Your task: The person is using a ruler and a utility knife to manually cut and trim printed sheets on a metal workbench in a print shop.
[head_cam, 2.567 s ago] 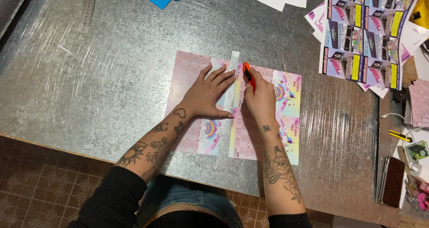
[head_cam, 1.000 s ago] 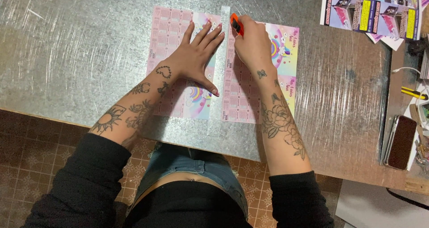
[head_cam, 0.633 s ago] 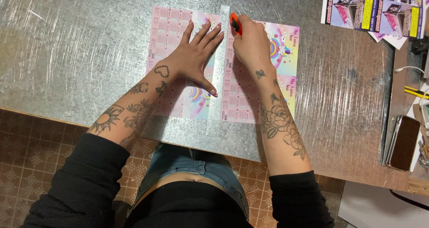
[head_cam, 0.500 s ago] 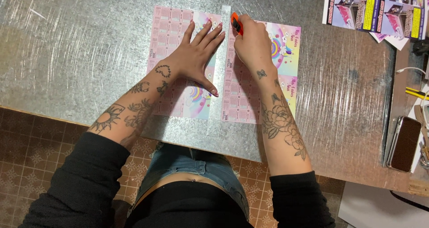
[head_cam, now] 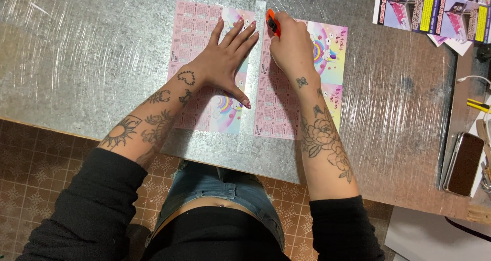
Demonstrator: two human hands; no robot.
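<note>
Head view: we are seeing almost nothing changed since half a second ago. Our left hand (head_cam: 221,61) is pressing flat, fingers spread, on the ruler (head_cam: 254,82) over the pink printed sheet (head_cam: 279,107); farther, our right hand (head_cam: 292,49) is gripping the orange knife (head_cam: 272,23).

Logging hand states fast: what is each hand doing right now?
Left hand: open, flat on the clear plastic ruler over the pink printed sheet.
Right hand: closed around the orange utility knife.
</note>
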